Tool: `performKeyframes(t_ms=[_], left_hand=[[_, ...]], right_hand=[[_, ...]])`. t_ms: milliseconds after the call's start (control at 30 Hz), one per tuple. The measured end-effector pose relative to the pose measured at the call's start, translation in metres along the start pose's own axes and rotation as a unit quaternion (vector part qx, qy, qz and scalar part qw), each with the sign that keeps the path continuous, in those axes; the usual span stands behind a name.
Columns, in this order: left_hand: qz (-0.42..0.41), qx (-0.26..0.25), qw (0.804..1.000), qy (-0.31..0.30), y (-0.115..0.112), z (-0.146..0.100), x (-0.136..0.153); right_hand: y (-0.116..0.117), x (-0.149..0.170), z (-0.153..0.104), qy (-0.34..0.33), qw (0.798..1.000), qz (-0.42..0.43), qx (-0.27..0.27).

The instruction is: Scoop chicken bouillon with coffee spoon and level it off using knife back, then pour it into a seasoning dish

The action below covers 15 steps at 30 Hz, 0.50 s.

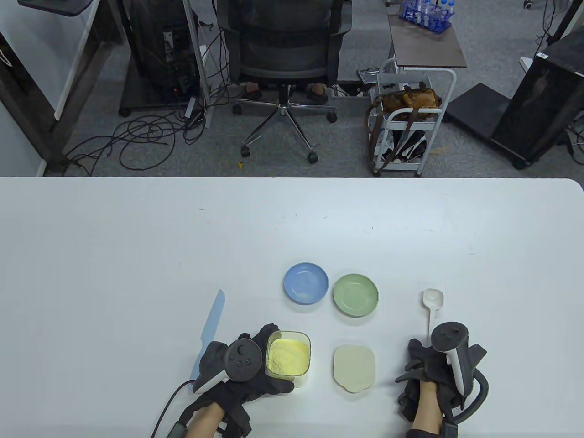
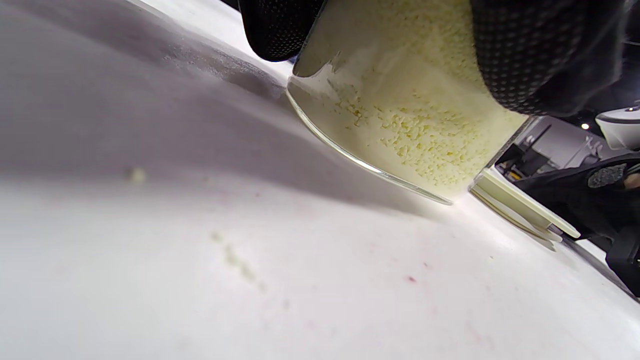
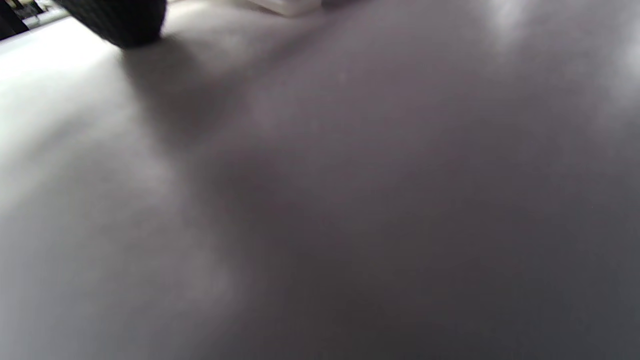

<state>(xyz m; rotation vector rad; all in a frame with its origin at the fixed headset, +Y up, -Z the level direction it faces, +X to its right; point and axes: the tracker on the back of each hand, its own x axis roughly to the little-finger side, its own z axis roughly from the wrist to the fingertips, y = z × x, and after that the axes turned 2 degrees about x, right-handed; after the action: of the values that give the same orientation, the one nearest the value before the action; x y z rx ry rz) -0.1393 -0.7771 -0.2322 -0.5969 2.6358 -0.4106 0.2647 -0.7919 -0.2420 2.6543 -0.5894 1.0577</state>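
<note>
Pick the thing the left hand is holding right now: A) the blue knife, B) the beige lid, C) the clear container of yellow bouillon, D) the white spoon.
C: the left hand wraps its fingers round the clear container of yellow bouillon, while the knife, spoon and lid lie untouched on the table.

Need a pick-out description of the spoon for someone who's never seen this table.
On the white table, look at the near right side, just beyond the right hand. The spoon lies there alone, right of the green dish, bowl pointing away from the person. It is the only white long-handled thing; the knife is pale blue, far left.
</note>
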Motion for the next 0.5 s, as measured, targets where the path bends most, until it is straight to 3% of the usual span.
performKeyframes(t_ms=[500], left_hand=[[0.000,0.003,1.000,0.000,-0.0001,0.0001,0.0008]], right_hand=[[-0.0017,-0.0007,0.0050,0.016,1.000,0.015,0.003]])
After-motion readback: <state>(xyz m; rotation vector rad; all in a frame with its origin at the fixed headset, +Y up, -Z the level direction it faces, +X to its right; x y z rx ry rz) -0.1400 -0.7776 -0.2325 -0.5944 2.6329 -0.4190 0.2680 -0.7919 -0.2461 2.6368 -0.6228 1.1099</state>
